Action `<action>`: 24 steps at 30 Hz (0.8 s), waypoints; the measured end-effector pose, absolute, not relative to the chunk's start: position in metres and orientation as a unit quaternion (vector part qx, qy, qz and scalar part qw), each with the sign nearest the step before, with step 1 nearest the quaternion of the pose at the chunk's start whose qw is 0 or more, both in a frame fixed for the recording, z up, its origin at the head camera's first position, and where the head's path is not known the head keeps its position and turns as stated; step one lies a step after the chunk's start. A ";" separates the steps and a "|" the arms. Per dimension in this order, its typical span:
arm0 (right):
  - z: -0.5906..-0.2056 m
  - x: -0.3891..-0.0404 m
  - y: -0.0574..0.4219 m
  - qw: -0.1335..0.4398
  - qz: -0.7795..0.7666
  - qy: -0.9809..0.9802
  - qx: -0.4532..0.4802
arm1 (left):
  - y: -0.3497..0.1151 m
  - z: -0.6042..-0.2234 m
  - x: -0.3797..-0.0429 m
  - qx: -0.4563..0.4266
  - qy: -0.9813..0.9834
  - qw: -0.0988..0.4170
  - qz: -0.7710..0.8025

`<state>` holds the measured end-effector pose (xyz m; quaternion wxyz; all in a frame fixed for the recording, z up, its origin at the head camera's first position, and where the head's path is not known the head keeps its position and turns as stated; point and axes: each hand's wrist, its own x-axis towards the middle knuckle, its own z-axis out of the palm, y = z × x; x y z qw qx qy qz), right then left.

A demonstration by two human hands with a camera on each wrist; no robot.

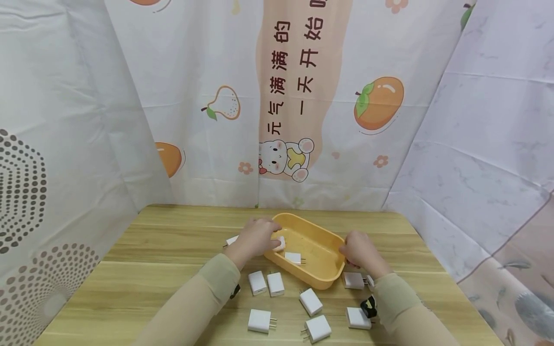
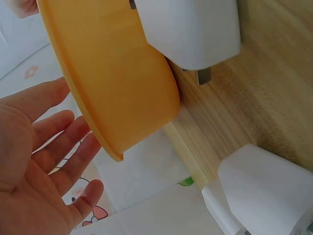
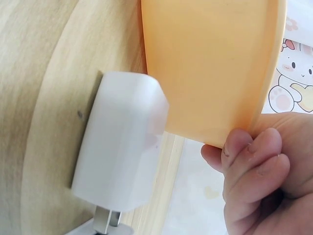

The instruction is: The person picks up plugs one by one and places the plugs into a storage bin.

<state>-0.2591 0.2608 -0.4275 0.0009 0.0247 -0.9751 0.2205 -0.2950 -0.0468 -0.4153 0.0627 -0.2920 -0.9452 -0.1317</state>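
A yellow plastic tray [image 1: 311,245] stands on the table between both hands. At its left end, my left hand [image 1: 255,235] reaches over the rim with loosely extended fingers. A white charger plug [image 1: 280,243] lies inside the tray beside those fingertips, and a second white charger plug [image 1: 293,258] lies on the tray floor. The left wrist view has the left hand [image 2: 49,152] spread along the rim, nothing gripped. My right hand [image 1: 362,247] pinches the tray's right end; in the right wrist view its curled fingers [image 3: 259,176] hold the rim corner.
Several white charger plugs lie on the wooden table [image 1: 173,269] in front of the tray, among them one charger plug [image 1: 259,320] at front left. Another charger plug [image 1: 353,280] sits close below the right hand. A printed curtain [image 1: 207,144] hangs behind the table.
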 end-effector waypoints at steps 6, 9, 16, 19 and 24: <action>-0.427 -0.258 0.261 0.000 0.222 -0.975 0.024 | -0.045 -0.416 -0.293 -0.297 -0.943 0.076 -0.128; -0.426 -0.258 0.260 -0.001 0.222 -0.975 0.023 | -0.044 -0.417 -0.292 -0.300 -0.943 0.081 -0.122; -0.426 -0.258 0.260 -0.007 0.220 -0.975 0.021 | -0.042 -0.415 -0.288 -0.304 -0.942 0.085 -0.118; -0.426 -0.258 0.260 -0.006 0.221 -0.975 0.020 | -0.042 -0.415 -0.287 -0.304 -0.941 0.083 -0.123; -0.427 -0.258 0.261 -0.005 0.225 -0.974 0.021 | -0.044 -0.415 -0.286 -0.302 -0.941 0.077 -0.130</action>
